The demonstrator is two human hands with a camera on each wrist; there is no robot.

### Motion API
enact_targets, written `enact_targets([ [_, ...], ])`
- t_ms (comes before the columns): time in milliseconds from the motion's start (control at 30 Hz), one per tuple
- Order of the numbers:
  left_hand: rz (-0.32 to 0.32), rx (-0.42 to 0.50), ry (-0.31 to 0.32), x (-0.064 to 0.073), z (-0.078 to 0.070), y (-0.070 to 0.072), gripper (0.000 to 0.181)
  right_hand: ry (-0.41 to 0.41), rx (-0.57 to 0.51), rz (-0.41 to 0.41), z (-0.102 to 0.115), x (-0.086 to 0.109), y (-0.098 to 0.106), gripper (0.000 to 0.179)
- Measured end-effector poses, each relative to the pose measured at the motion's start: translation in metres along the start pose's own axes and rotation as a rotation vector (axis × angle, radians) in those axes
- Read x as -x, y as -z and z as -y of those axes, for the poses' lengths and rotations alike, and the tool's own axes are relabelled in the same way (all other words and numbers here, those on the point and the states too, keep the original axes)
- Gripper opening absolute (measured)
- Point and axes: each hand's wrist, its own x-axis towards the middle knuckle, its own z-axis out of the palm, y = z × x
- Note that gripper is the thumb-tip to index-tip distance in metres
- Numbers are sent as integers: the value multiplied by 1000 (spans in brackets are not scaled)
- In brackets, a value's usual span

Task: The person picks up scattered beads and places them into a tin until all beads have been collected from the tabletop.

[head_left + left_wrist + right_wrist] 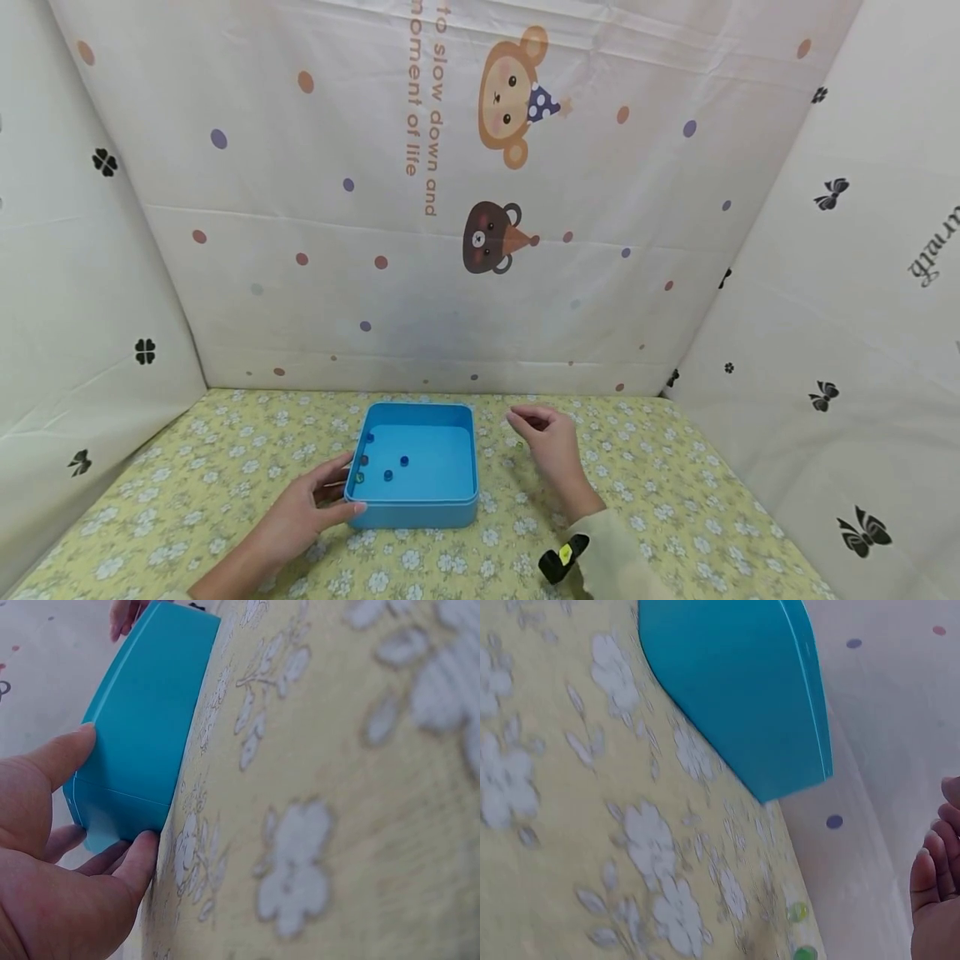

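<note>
A square blue plastic box [423,514], without a lid, stands on the cloth in the head view. Several small beads lie inside, among them a dark blue bead [404,461] and a green bead [359,478] by the left wall. My left hand [307,508] grips the box's near left corner, thumb on the front rim and fingers round the left side. To the right of the box, my right hand [551,446] is above the cloth, thumb and forefinger close together; whether a bead is between them cannot be made out. Green beads [797,912] lie on the cloth near that hand.
A yellow flowered cloth [420,567] covers the table. White printed sheets [420,300] hang behind it and on both sides. A black strap [564,558] with a yellow mark sits at the right wrist.
</note>
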Motion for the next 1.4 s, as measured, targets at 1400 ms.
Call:
enact_targets([
  [1400,44,14,-38,0,2,2,88,-107,151,-87,-59,-23,41,24],
])
